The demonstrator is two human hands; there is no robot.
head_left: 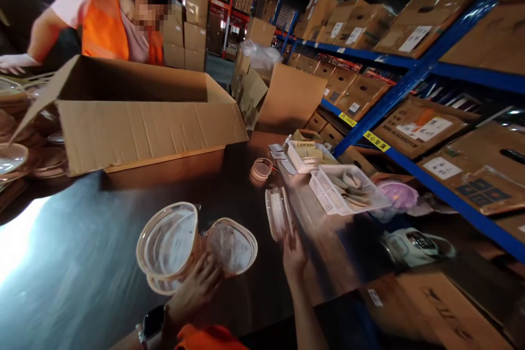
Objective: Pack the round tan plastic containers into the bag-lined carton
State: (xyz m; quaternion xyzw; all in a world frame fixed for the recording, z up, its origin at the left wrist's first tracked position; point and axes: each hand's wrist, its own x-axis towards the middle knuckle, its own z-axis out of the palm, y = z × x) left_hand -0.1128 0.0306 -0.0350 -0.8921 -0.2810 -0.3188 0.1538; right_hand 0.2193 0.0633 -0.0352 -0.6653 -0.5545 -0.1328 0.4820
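The left hand has its grip clenched on two clear plastic lids, which stand tilted just above the fingers on the dark surface. The right hand grasps a lid stack by its lower edge; the stack stands on edge directly beyond the fingertips. A white basket lies further right of this grip.

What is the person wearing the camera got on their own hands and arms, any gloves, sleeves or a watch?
No gloves: both the left hand and the right hand are bare, and the right forearm shows no sleeve. A dark square-faced smartwatch on a pale strap sits on the left wrist. Below it a bit of bright orange fabric shows at the picture's bottom edge.
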